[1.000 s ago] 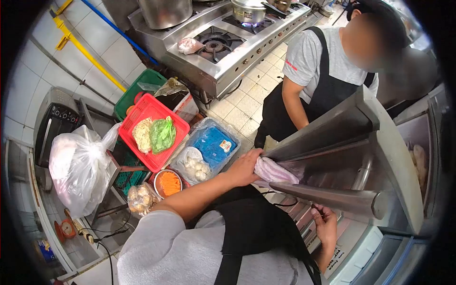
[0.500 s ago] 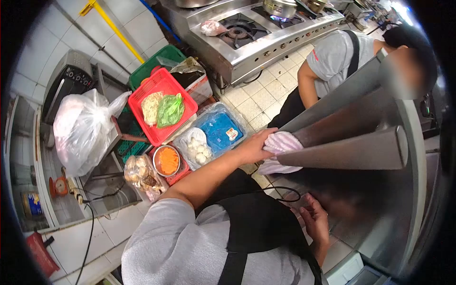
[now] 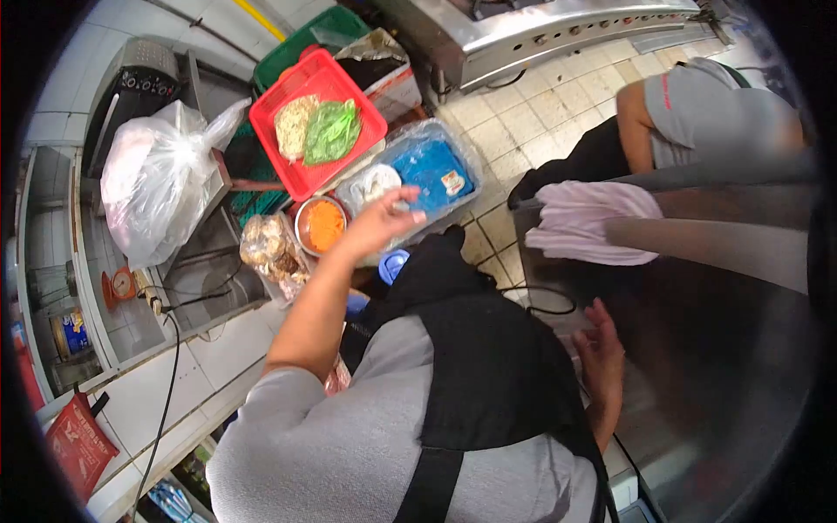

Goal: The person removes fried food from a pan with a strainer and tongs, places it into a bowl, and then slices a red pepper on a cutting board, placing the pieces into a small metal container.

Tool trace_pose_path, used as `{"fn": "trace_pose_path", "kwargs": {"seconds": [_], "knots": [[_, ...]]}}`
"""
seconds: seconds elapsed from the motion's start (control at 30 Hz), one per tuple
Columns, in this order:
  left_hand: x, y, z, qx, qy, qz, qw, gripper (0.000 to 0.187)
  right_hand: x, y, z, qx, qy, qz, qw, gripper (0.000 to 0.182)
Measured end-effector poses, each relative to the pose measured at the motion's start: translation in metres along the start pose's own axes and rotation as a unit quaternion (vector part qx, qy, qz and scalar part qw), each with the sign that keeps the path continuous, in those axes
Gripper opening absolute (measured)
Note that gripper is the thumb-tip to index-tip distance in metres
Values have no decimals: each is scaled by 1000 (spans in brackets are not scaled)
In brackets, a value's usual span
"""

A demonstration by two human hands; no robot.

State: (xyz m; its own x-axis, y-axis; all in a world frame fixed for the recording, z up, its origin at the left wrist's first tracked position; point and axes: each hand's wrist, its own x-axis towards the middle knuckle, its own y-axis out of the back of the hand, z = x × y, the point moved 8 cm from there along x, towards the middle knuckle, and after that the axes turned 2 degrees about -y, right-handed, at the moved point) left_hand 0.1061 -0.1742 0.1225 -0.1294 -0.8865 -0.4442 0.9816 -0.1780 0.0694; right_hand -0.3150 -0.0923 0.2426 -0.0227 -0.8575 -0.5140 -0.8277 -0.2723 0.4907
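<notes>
My left hand point(image 3: 384, 222) is open and holds nothing, its fingers stretched over a clear bin point(image 3: 466, 152) with a blue bottom and a bag of white pieces point(image 3: 370, 185). Close below the wrist is a metal bowl of orange shredded food point(image 3: 323, 225). My right hand point(image 3: 602, 349) is open at my right side, fingers apart, near a large stainless steel surface point(image 3: 697, 366). A pale pink striped towel point(image 3: 593, 222) hangs around a metal handle point(image 3: 715, 246) on that steel unit, apart from both hands.
A red basket point(image 3: 370, 96) holds noodles and a bag of greens point(image 3: 331, 131). A bag of brown pieces point(image 3: 270, 248) and a big plastic bag point(image 3: 166, 183) stand left. A co-worker point(image 3: 697, 113) bends down beyond the towel. A steel stove point(image 3: 558, 35) is behind.
My left hand has let go of the towel and moved left over the bin. The camera view has shifted; a blue round lid now shows beside my forearm. My right hand stays at my side.
</notes>
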Motion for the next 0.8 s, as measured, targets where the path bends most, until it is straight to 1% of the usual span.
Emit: {"fn": "trace_pose_path", "kwargs": {"seconds": [0.07,0.1,0.13,0.17,0.2,0.23,0.27,0.3,0.33,0.5,0.57,0.6,0.67,0.7,0.73,0.77,0.8], "knots": [[6,36,22,-19,-51,40,998,58,9,2,-20,35,-6,29,999,67],[8,49,24,-22,-42,42,998,58,15,3,-21,60,-10,28,998,71],[12,65,28,6,-36,62,997,57,20,1,-25,59,-14,23,998,71],[17,78,33,35,-32,81,996,56,26,4,-35,66,12,47,997,72],[21,86,39,34,-29,80,996,56,30,9,-44,73,37,73,994,73],[25,91,43,40,-25,77,996,55,35,11,-48,99,48,76,991,69],[29,94,45,47,-22,74,996,54,40,12,-50,97,46,76,991,69],[35,96,45,8,-44,85,995,53,45,16,-52,120,51,93,987,70],[41,95,44,6,-42,84,996,53,48,20,-54,143,57,109,982,71],[72,61,51,23,-31,35,999,50,61,35,-51,108,45,106,988,67],[85,44,47,25,-33,19,999,48,67,39,-40,77,12,73,994,64],[91,36,51,25,-34,17,999,48,70,44,-36,78,12,75,994,64],[99,18,57,54,-24,7,998,46,77,45,-22,102,-18,57,993,62],[104,12,65,59,-31,6,998,46,80,41,-18,105,-19,33,994,61],[108,5,71,59,-27,-2,998,45,81,41,-16,110,-14,39,993,61],[112,-5,76,56,-22,-10,998,44,80,34,-15,102,-17,22,994,61],[116,-15,81,52,-17,-17,998,43,81,27,-23,92,-20,5,996,61]]}}
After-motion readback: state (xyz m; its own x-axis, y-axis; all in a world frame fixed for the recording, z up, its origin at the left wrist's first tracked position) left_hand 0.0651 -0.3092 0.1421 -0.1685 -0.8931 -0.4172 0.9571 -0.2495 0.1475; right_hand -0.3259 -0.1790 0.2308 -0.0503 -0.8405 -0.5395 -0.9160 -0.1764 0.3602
